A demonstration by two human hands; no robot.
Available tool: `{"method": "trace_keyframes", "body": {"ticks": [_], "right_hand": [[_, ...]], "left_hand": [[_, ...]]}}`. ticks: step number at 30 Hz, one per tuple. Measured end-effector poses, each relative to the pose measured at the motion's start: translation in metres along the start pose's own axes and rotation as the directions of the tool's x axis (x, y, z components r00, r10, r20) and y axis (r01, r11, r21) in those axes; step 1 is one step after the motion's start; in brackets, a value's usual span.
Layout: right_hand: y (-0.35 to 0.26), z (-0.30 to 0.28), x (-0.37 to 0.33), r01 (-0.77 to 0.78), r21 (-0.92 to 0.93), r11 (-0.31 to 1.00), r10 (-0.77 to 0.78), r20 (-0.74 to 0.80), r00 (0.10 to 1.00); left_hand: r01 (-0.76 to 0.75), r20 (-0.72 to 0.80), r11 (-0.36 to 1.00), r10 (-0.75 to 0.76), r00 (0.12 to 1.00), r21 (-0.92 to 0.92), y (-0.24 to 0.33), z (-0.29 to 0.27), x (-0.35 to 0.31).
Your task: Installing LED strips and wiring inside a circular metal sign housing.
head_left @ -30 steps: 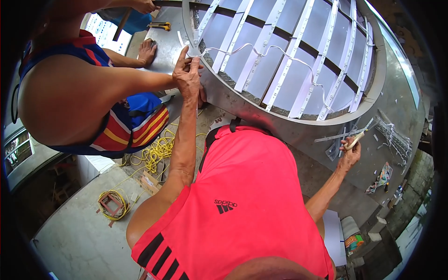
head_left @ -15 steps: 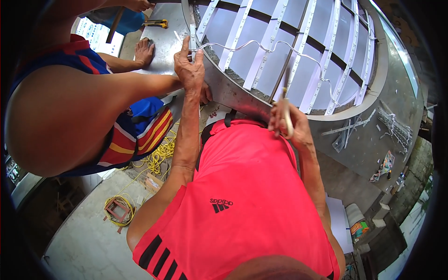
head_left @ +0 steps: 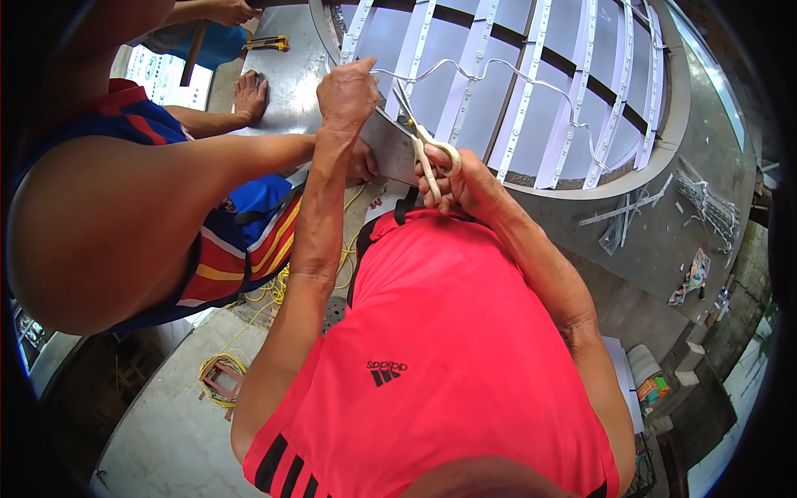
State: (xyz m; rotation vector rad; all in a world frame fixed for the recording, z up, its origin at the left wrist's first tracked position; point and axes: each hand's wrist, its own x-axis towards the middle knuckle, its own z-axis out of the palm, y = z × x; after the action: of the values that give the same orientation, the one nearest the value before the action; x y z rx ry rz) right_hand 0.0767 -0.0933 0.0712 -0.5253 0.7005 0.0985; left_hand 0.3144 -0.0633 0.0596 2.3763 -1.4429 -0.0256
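Note:
My left hand (head_left: pixel 347 95) is closed at the near-left rim of a large round metal frame (head_left: pixel 581 191), pinching the end of a thin white wire (head_left: pixel 540 83). From there the wire runs loosely rightward across several white LED strips (head_left: pixel 525 91) fixed inside the frame. Cream-handled scissors (head_left: pixel 425 149) are in my right hand (head_left: pixel 463 184), its fingers through and around the handle loops. The scissor blades point up and left, close to the wire beside my left hand. My left fingertips are partly hidden by the back of the hand.
A co-worker at the left rests a hand (head_left: pixel 249 95) on the metal tabletop (head_left: pixel 286 75), near a yellow utility knife (head_left: pixel 266 42). Another person's hand (head_left: pixel 231 12) shows beyond. Wire bundles (head_left: pixel 706 199) and scraps lie right of the frame. Yellow cord (head_left: pixel 217 373) sits on the floor.
My right hand has brought the scissors leftward, blades now beside the wire. The left hand has turned and closed more tightly at the wire's end. The view has shifted slightly.

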Motion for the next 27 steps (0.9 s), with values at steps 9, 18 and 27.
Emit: {"method": "trace_keyframes", "body": {"ticks": [9, 18, 27], "right_hand": [[0.009, 0.007, 0.014, -0.04, -0.024, 0.999, 0.04, -0.024, 0.999], [0.01, 0.015, 0.025, 0.002, -0.023, 1.0, -0.002, -0.008, 1.0], [0.005, 0.024, 0.047, 0.065, -0.034, 0.997, -0.065, -0.012, 0.998]], "left_hand": [[0.03, 0.379, 0.924, -0.186, 0.907, 0.38, -0.01, 0.004, 0.036], [0.125, 0.422, 0.979, -0.183, 0.888, 0.161, -0.022, -0.014, 0.036], [0.2, 0.446, 0.98, -0.175, 0.878, -0.008, -0.033, -0.006, 0.034]]}}
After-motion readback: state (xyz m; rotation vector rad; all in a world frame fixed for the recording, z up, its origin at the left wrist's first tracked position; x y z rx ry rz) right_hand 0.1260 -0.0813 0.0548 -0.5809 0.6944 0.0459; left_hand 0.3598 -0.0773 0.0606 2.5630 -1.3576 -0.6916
